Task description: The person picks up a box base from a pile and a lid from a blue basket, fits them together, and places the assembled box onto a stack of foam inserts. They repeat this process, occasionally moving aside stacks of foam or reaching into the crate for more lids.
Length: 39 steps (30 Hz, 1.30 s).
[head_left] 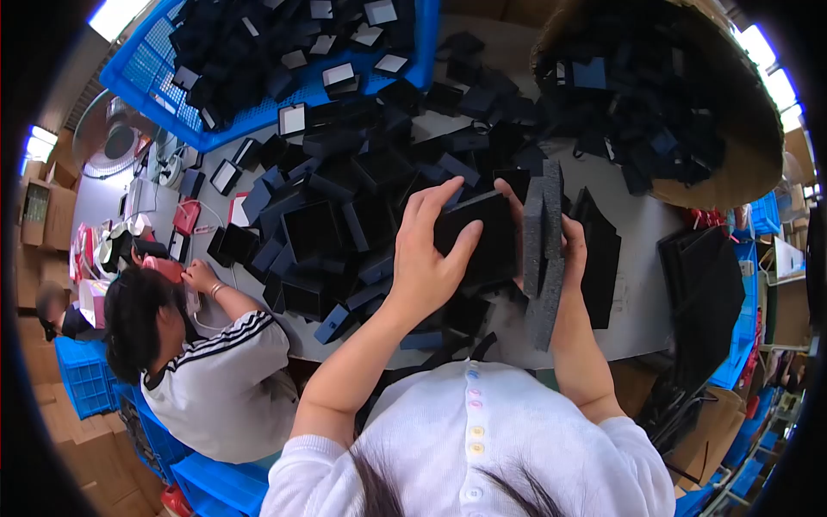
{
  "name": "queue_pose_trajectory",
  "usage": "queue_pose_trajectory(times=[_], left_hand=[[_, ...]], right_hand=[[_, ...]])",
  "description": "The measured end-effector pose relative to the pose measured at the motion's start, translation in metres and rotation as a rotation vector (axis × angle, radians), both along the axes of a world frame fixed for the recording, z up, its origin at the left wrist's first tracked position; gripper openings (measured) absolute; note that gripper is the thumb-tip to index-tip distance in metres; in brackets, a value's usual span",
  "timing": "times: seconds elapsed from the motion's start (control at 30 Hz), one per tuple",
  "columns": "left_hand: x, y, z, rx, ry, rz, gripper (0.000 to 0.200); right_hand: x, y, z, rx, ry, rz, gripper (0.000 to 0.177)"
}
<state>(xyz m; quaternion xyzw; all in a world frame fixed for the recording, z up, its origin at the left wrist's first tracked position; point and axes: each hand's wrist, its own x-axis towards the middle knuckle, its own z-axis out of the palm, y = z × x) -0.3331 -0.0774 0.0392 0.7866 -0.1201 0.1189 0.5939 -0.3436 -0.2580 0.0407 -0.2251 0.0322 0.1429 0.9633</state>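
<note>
My left hand (431,250) is closed on a black box (487,246), with its thumb over the near face and its fingers along the far edge. Upright beside that box stand grey-black foam pieces (544,267), pressed together in my right hand (572,254). The right thumb shows between the box and the foam, while the other fingers wrap round the outer side. Just right of this hand, a flat black sheet (601,258) lies on the table. Many small black open boxes (312,231) are heaped to the left of my hands.
A blue plastic crate (142,73) of small boxes stands at the far left. At the far right, a large cardboard carton (748,164) lies tilted with dark boxes inside. A co-worker (215,370) sits at the left, hands on a red item. Black sheets (706,284) hang over the right edge.
</note>
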Motion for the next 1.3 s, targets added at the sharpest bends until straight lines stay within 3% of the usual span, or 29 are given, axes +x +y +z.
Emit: queue_pose_trajectory(times=[0.1, 0.23, 0.3, 0.4, 0.47, 0.57, 0.63, 0.7, 0.73, 0.77, 0.8, 0.83, 0.9, 0.93, 0.97, 1.03, 1.1, 1.13, 1.17, 1.2, 1.23, 1.27, 1.3], left_hand=[[-0.005, 0.007, 0.015, -0.165, 0.039, -0.100, 0.052], [0.000, 0.017, 0.011, 0.047, 0.022, -0.173, 0.037], [0.002, 0.019, 0.005, 0.160, -0.019, -0.122, 0.036], [0.003, 0.023, 0.000, 0.193, 0.014, -0.151, 0.035], [0.010, 0.026, -0.012, 0.212, -0.142, -0.196, 0.032], [0.010, 0.027, -0.022, 0.235, -0.022, -0.314, 0.029], [0.024, 0.032, -0.029, 0.278, -0.110, -0.158, 0.024], [0.040, 0.038, -0.031, 0.277, -0.231, -0.156, 0.047], [0.039, 0.037, -0.024, 0.276, -0.225, -0.159, 0.047], [0.040, 0.035, -0.014, 0.155, -0.138, -0.188, 0.061], [0.042, 0.033, -0.004, 0.033, -0.056, -0.214, 0.076], [0.045, 0.035, 0.003, 0.030, -0.057, -0.213, 0.076], [0.051, 0.047, 0.014, -0.028, 0.189, -0.254, 0.093], [0.055, 0.057, 0.019, -0.137, 0.326, -0.262, 0.086], [0.061, 0.068, 0.008, -0.233, 0.287, -0.236, 0.068], [0.068, 0.094, -0.002, -0.373, 0.499, -0.168, 0.049], [0.067, 0.108, -0.026, -0.033, 0.265, -0.160, 0.042], [0.066, 0.111, -0.038, 0.099, 0.233, -0.205, 0.047], [0.059, 0.109, -0.023, 0.118, 0.470, -0.193, 0.052], [0.061, 0.112, -0.024, 0.242, 0.318, -0.127, 0.054], [0.066, 0.118, -0.027, 0.365, 0.169, -0.062, 0.057], [0.083, 0.133, -0.036, 0.273, -0.043, 0.028, 0.055], [0.098, 0.155, -0.029, 0.142, 0.083, 0.085, 0.047]], right_hand=[[-0.005, 0.003, -0.001, 0.106, -0.045, 0.031, 0.053], [-0.008, 0.005, 0.000, -0.049, -0.006, -0.132, 0.052], [-0.005, -0.001, -0.004, 0.120, 0.072, 0.116, 0.041], [-0.006, 0.007, -0.004, -0.074, 0.202, 0.008, 0.044], [-0.006, 0.011, -0.008, -0.262, 0.304, 0.004, 0.053], [0.000, 0.012, -0.022, -0.340, 0.285, 0.009, 0.054], [0.015, 0.012, -0.020, -0.145, 0.244, -0.010, 0.048], [0.034, 0.009, -0.015, -0.018, 0.044, 0.121, 0.052], [0.040, 0.020, 0.002, -0.082, 0.082, -0.002, 0.053], [0.047, 0.029, 0.015, -0.148, 0.117, -0.122, 0.054], [0.055, 0.023, 0.008, -0.135, 0.042, -0.072, 0.054], [0.061, 0.021, 0.007, -0.139, 0.041, -0.072, 0.054], [0.069, 0.019, 0.006, -0.075, -0.140, 0.123, 0.054], [0.071, 0.015, 0.009, -0.033, -0.167, 0.135, 0.054], [0.070, 0.016, 0.011, -0.160, -0.027, -0.098, 0.052], [0.076, -0.035, -0.039, -0.380, 0.164, 0.023, 0.044], [0.065, -0.054, -0.091, -1.140, 0.135, 0.138, 0.043], [0.056, -0.050, -0.108, -1.282, 0.073, 0.310, 0.048], [0.052, -0.046, -0.121, -1.370, -0.030, 0.498, 0.054], [0.054, -0.049, -0.149, -1.418, -0.145, 0.629, 0.060], [0.047, -0.051, -0.176, -1.496, -0.367, 0.569, 0.063], [0.045, -0.047, -0.188, -1.514, -0.359, 0.625, 0.064], [0.044, -0.046, -0.202, -1.602, -0.438, 0.642, 0.064]])
